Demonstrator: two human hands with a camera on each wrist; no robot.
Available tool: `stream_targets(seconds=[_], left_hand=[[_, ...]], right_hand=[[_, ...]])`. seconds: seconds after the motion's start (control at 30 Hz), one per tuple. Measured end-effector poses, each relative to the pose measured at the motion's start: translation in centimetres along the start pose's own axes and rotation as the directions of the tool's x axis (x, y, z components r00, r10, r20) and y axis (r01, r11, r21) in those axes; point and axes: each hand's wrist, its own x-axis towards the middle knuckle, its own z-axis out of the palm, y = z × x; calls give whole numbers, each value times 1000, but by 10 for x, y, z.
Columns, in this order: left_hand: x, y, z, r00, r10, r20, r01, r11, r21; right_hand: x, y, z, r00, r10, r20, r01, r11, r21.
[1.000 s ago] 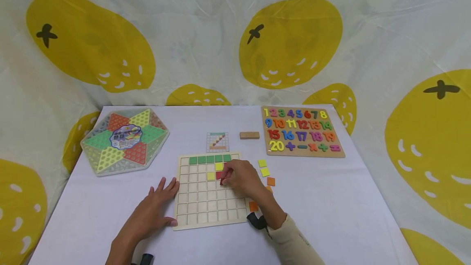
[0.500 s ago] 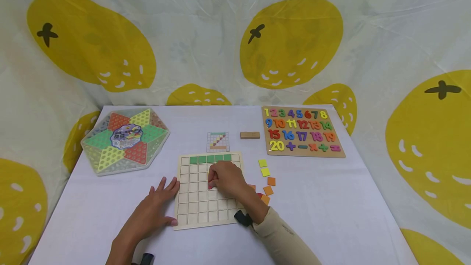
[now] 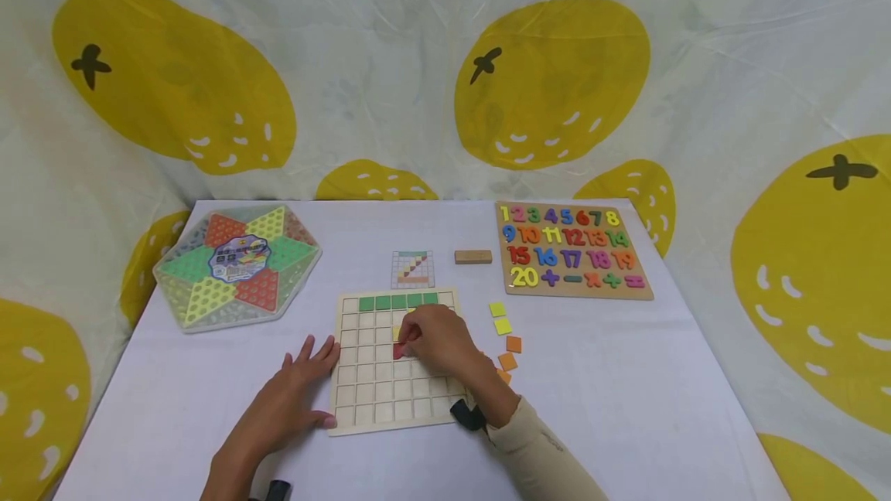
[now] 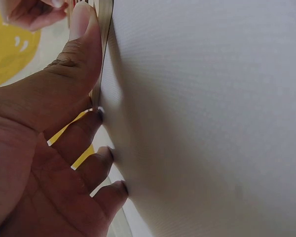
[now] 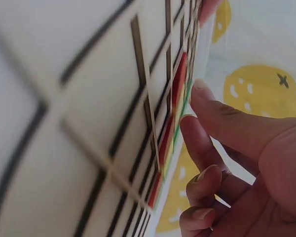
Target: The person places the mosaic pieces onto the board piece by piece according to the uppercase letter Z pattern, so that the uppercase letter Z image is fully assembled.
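A wooden grid board [image 3: 365,393] lies on the white table, with a row of green square tiles [image 3: 383,302] near its far edge. Spread fingers of my left hand [image 3: 295,385] rest along the board's left edge; in the left wrist view the thumb [image 4: 81,29] touches its side. Over the grid, my right hand [image 3: 438,335] has its fingertips right at a red square tile [image 3: 398,352] in a cell. The right wrist view shows thumb and index finger slightly apart with nothing between them, beside red tiles [image 5: 165,140] in the grid. The right hand partly covers a yellow tile [image 3: 397,333].
Loose yellow tiles [image 3: 503,326] and orange tiles [image 3: 513,344] lie right of the board. Behind it are a pattern card [image 3: 412,275] and a wooden block [image 3: 472,257]. A number puzzle [image 3: 574,250] stands back right, a hexagonal star game board [image 3: 237,284] back left.
My right hand has moved left and toward me across the grid with a red tile, then drawn slightly back right, leaving the tile in a cell. The left hand has stayed still.
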Motion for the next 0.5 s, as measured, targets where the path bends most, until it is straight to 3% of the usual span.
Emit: stream_targets(seconds=[0.2,0.5], left_hand=[[-1,1,-1,1000,8,-11,-8,1000,2],[0,1,-1,1000,1,4,-1,1000,-6]], right_hand=[[-7,18,-20,993,97,-62,-93,993,72],[-16,59,-52,955,246,-163,-238,969,67]])
